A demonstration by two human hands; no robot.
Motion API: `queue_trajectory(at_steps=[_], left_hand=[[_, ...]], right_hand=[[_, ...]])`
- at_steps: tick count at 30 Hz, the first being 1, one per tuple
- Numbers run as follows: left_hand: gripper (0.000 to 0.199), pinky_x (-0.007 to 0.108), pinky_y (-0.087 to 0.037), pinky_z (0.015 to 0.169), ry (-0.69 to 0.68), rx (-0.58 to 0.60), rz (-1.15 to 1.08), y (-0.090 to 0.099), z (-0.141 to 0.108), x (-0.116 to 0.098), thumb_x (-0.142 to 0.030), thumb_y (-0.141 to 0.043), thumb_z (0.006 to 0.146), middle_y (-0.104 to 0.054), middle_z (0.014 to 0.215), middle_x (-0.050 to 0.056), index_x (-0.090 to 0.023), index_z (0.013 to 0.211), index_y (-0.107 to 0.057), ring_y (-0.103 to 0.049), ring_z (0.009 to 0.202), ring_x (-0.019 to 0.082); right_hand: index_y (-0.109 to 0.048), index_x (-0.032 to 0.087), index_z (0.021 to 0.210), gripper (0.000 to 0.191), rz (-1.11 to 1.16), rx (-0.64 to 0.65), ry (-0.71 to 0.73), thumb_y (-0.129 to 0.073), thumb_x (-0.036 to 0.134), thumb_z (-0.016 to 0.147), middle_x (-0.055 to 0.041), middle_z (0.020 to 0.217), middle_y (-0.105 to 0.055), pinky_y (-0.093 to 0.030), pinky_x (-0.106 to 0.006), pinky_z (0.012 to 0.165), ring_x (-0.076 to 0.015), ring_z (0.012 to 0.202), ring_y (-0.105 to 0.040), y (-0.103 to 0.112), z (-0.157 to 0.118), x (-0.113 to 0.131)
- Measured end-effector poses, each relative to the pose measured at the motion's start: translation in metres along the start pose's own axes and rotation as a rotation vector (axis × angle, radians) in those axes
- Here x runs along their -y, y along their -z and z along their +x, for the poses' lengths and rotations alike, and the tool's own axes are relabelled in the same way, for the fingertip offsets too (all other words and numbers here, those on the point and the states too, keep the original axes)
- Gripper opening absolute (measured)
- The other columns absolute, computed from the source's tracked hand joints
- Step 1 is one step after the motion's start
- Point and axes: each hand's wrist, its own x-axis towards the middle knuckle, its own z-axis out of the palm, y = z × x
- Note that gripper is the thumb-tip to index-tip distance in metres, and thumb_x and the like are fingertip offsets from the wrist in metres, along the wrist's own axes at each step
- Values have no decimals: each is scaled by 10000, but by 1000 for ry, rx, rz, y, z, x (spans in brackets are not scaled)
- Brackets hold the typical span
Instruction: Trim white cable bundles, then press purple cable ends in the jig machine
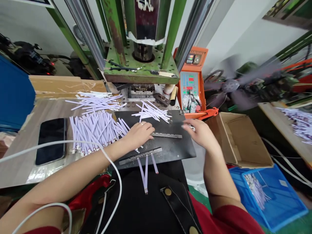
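My left hand (141, 132), a ring on one finger, is bent over the left end of a metal bar (168, 135) on the black plate (177, 148). Its fingertips are pressed together; what they hold, if anything, is hidden. To the right, my right hand (198, 131) is closed at the plate's edge around a small pale tool (192, 128). Nearer my body lies a second slotted bar (141, 156), with three lilac strips (146, 172) hanging from it over the front edge. Behind the bars sits a small pile of strips (153, 112).
A green press (141, 71) stands behind the plate. Left are large heaps of strips (95, 130) and a phone (51, 139). Right are an orange control box (191, 81), a spinning fan (230, 86), a cardboard box (239, 139) and a blue bin (285, 201). A white cable (119, 185) crosses my left arm.
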Motion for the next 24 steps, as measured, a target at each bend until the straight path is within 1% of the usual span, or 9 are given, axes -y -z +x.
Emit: queue_trajectory(at_steps=[3, 5, 7, 9, 11, 15, 18, 21, 24], left_hand=[[172, 385, -462, 886, 139, 128, -16, 17, -14, 15, -267, -560, 997, -671, 1061, 108, -145, 1007, -680, -614, 1014, 278], [143, 382, -458, 880, 188, 278, -67, 34, -28, 24, -225, -570, 971, -668, 985, 90, -162, 903, -680, -624, 957, 266], [25, 351, -464, 832, 180, 466, -186, 48, -45, 27, -216, -687, 880, -666, 963, 52, -195, 877, -674, -633, 936, 249], [173, 319, -464, 743, 163, 627, -285, 53, -63, 22, -231, -799, 769, -663, 947, 21, -219, 880, -667, -645, 902, 241], [212, 312, -461, 676, 148, 668, -277, 50, -80, 10, -240, -815, 751, -658, 947, 26, -211, 881, -651, -657, 846, 238], [41, 354, -517, 728, 73, 580, -93, 39, -98, -6, -201, -656, 884, -673, 1003, 82, -177, 915, -644, -689, 852, 259], [190, 395, -548, 751, 118, 492, -20, 42, -88, 8, -259, -494, 994, -698, 986, 93, -168, 1056, -649, -694, 827, 262], [362, 390, -559, 724, 271, 295, -41, 44, -50, 49, -304, -342, 1048, -699, 1063, 132, -164, 1266, -595, -689, 840, 259], [490, 450, -514, 941, 390, 43, 29, 39, 7, 104, -193, -284, 1007, -613, 1297, 209, -120, 1452, -476, -625, 1155, 306]], right_hand=[[-706, 157, 1140, 354, -15, 41, 97, -617, 443, 951, -167, 1172, -715, -462, -548, 1016, -335, 1120, -646, 0, -21, -3], [-681, 172, 1223, 421, 49, 111, 269, -679, 456, 911, -179, 1327, -639, -406, -597, 1095, -351, 1272, -560, -20, -31, 17], [-678, 181, 1224, 385, 103, 157, 430, -703, 391, 903, -173, 1415, -575, -346, -632, 1144, -354, 1368, -472, -46, -37, 42], [-703, 171, 1130, 229, 126, 132, 507, -655, 277, 933, -155, 1364, -610, -332, -629, 1157, -332, 1359, -474, -70, -41, 60], [-711, 158, 1048, 156, 157, 75, 536, -596, 212, 959, -136, 1241, -674, -376, -580, 1142, -292, 1275, -538, -83, -44, 67], [-709, 144, 1071, 193, 179, 5, 598, -554, 223, 988, -129, 1103, -726, -488, -488, 1037, -262, 1141, -614, -81, -43, 56], [-705, 148, 1147, 243, 155, -25, 589, -532, 232, 999, -137, 1095, -737, -558, -392, 913, -239, 1042, -667, -69, -15, 37], [-707, 172, 1175, 277, 141, -43, 473, -507, 265, 1007, -132, 1091, -742, -572, -364, 887, -230, 983, -694, -64, 52, 17], [-704, 148, 1175, 313, 185, -67, 307, -465, 228, 990, -162, 1184, -711, -511, -416, 1024, -268, 1134, -652, -67, 139, 5]])
